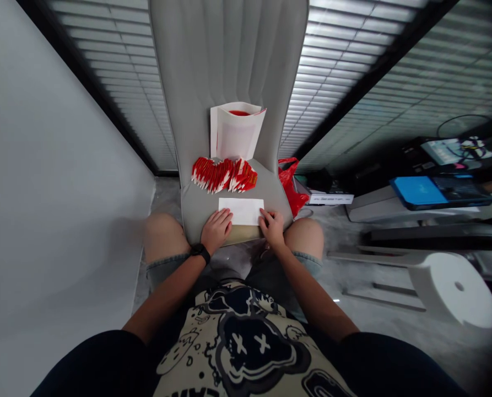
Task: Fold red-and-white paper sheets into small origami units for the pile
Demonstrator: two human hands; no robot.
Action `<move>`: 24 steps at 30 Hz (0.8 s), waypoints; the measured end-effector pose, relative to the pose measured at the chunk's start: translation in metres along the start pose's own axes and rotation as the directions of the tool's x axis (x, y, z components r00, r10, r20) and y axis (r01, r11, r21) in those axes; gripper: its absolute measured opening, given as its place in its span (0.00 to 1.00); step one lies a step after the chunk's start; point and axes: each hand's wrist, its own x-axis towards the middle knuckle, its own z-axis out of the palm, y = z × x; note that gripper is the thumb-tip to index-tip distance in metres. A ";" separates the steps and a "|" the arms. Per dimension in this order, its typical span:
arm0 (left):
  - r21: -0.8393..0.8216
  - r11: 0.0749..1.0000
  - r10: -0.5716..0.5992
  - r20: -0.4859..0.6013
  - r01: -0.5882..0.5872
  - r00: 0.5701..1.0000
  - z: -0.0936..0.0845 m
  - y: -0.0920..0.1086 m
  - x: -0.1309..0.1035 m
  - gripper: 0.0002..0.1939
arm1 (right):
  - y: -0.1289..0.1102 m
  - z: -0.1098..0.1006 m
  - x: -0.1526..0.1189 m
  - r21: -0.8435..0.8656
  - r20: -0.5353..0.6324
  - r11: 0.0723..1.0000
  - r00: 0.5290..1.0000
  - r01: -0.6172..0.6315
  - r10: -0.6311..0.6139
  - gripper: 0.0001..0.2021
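Item: 1 white rectangular paper piece [241, 207], flat on the grey upholstered chair seat [200, 205], long axis running left to right between 2 hands, both equally near. Left hand [217, 227]: nearly flat, fingers together, resting at the paper's near-left corner, grasping nothing. Right hand [272, 227]: loosely bent, fingertips at the right edge; whether pinching, cannot tell. Beyond the paper: red-and-white fanned packets [212, 175].
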 end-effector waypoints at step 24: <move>0.042 0.999 -0.007 0.026 0.006 1.000 -0.003 0.001 0.003 0.20 | -0.048 -0.027 0.003 -0.187 0.066 0.982 0.997 -0.020 0.033 0.23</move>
